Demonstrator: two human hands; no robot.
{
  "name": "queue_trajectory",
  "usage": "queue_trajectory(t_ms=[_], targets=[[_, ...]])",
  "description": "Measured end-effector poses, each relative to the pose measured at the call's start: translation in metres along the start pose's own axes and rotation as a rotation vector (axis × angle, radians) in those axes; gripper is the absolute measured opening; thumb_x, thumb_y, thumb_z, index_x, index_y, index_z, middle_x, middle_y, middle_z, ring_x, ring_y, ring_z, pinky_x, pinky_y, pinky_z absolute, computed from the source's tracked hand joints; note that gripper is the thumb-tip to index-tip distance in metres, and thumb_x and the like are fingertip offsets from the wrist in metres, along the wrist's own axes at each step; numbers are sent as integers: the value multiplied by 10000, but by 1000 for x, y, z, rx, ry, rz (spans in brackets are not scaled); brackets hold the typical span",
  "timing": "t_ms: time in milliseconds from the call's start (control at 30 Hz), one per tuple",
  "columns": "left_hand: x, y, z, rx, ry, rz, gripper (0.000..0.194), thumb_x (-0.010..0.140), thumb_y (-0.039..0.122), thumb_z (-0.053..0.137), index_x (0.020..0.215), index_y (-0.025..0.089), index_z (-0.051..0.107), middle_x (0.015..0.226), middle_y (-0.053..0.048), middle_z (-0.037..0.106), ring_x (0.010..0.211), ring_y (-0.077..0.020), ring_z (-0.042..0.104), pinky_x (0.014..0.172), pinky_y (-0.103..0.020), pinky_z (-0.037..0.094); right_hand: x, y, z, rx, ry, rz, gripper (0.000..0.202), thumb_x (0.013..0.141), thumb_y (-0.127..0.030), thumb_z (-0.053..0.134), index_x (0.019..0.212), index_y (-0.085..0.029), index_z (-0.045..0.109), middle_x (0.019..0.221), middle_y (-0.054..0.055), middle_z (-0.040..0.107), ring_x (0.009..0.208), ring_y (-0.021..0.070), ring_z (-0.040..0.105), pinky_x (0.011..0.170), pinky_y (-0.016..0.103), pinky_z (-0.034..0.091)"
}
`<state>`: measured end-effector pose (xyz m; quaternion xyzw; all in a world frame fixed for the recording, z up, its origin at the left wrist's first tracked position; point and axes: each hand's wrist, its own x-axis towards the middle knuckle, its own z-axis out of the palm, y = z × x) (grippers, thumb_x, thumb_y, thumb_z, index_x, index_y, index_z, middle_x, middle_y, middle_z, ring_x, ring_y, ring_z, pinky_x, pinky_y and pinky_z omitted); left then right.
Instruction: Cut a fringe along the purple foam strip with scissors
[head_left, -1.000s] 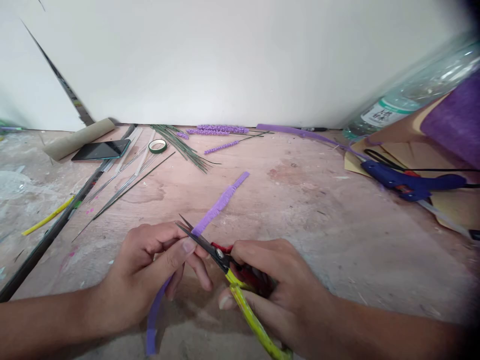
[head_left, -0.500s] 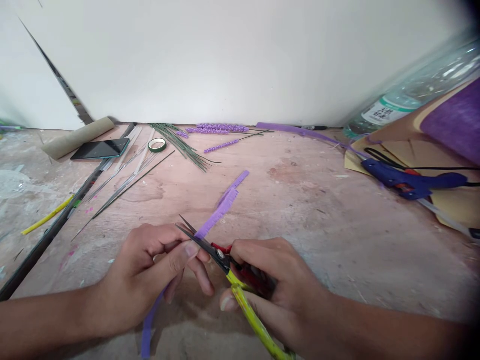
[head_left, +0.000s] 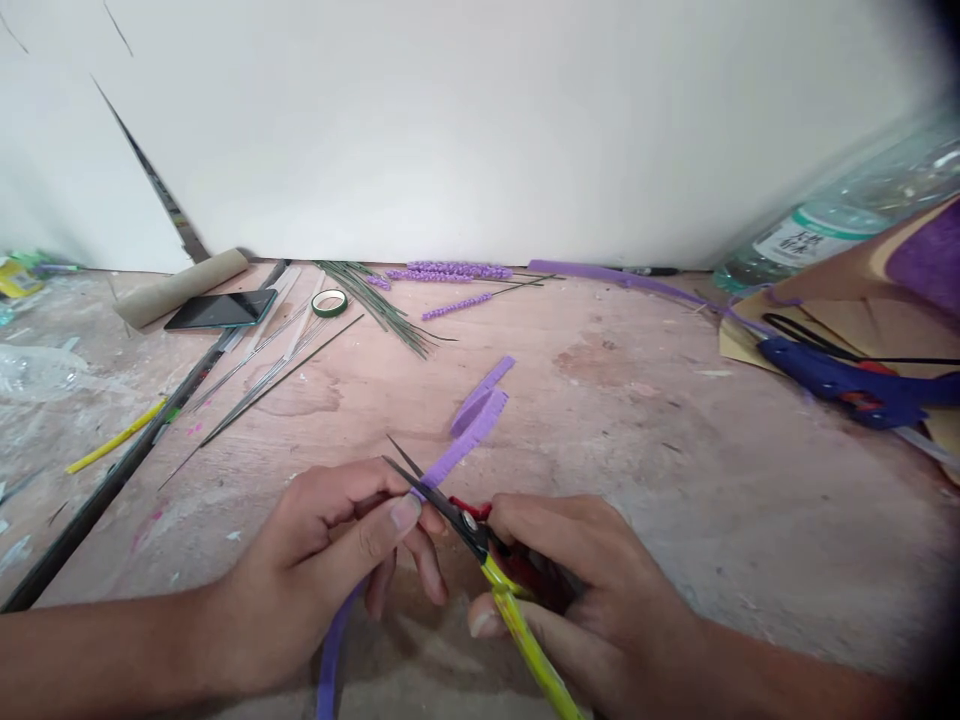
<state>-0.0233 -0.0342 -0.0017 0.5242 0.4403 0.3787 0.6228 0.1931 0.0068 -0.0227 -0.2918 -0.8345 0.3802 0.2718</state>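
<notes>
Between the thumb and fingers of my left hand (head_left: 337, 560) a strip of purple crepe paper (head_left: 472, 435) is pinched. One end, with a finely snipped edge, loops out over the table; the other hangs down below the hand. My right hand (head_left: 585, 590) is closed round the handles of a pair of scissors (head_left: 480, 540), black-bladed with yellow and red grips. The scissor blades are slightly apart and lie across the strip, right at my left thumb tip. Part of the red grip is hidden by my right fingers.
Along the white board (head_left: 450, 130) lie purple beaded-looking stems (head_left: 457, 271), green wires (head_left: 386, 310) and a long purple strip (head_left: 577, 270). To the left are a tape roll (head_left: 329, 303), a phone (head_left: 220, 310) and a cardboard tube (head_left: 184, 288). A blue glue gun (head_left: 840, 375) and plastic bottle (head_left: 817, 235) sit right.
The whole view has shifted, so both hands and the table things appear farther right and slightly lower. The scissors stay at the strip, and its free end now shows a wider loop.
</notes>
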Motion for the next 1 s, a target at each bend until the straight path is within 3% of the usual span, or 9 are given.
queue_trajectory(t_ms=[233, 367, 467, 533, 600, 700, 833, 933, 1000], targets=[[2, -4, -5, 99, -6, 77, 339, 1022, 374, 502, 888, 144, 713, 761, -44, 695, 696, -147, 640, 666, -239, 485, 4, 3, -5, -194, 67, 18, 472, 919, -461, 603, 629, -217, 322, 556, -67, 331, 493, 97, 294, 463, 237, 226], [11, 5, -19, 342, 58, 117, 343, 1028, 362, 479, 866, 157, 702, 779, -28, 693, 712, -152, 625, 656, -234, 461, 6, 3, -6, -221, 71, 2, 456, 900, -445, 626, 636, -220, 330, 553, -70, 340, 485, 96, 301, 459, 231, 231], [27, 28, -62, 741, 181, 231, 179, 952, 286, 625, 1060, 181, 723, 979, -18, 722, 873, -159, 616, 742, -196, 445, 6, 3, -5, -210, 63, 5, 446, 904, -428, 620, 635, -218, 335, 553, -71, 348, 484, 94, 318, 466, 227, 237], [37, 47, -104, 981, 327, 322, 318, 837, 276, 763, 1131, 162, 717, 1162, -7, 694, 1081, -161, 566, 885, -140, 410, 5, 4, -5, -194, 49, 15, 441, 903, -428, 625, 637, -217, 343, 555, -68, 362, 489, 97, 330, 475, 229, 243], [44, 64, -148, 1009, 367, 300, 478, 798, 201, 785, 1253, 124, 660, 1328, 8, 632, 1301, -172, 439, 1035, -124, 321, 5, 4, -4, -170, 31, 20, 432, 900, -427, 631, 643, -216, 355, 562, -64, 385, 492, 98, 339, 480, 232, 244], [46, 76, -199, 1015, 370, 235, 572, 767, 119, 763, 1318, 136, 611, 1295, 60, 666, 1209, -99, 522, 954, -61, 355, 5, 5, -3, -138, 14, 10, 412, 899, -409, 632, 649, -214, 369, 568, -58, 416, 493, 97, 351, 479, 232, 240], [43, 73, -231, 1027, 379, 143, 521, 626, 106, 867, 1127, 129, 729, 1066, 57, 774, 944, -54, 635, 708, 10, 390, 5, 5, -4, -142, 11, 6, 403, 896, -398, 634, 653, -213, 371, 573, -54, 433, 501, 98, 363, 484, 230, 242], [44, 66, -240, 996, 440, 156, 333, 717, 109, 804, 1045, 140, 759, 939, 96, 793, 807, -15, 610, 688, 28, 364, 4, 5, -4, -157, 6, 0, 401, 892, -398, 644, 658, -214, 374, 579, -57, 424, 503, 97, 364, 488, 229, 250], [47, 62, -242, 960, 495, 176, 346, 707, 75, 801, 1042, 151, 762, 890, 122, 786, 764, -2, 583, 694, 34, 356, 4, 5, -4, -164, 11, -15, 413, 891, -403, 653, 655, -214, 371, 581, -60, 410, 505, 96, 358, 492, 232, 253]])
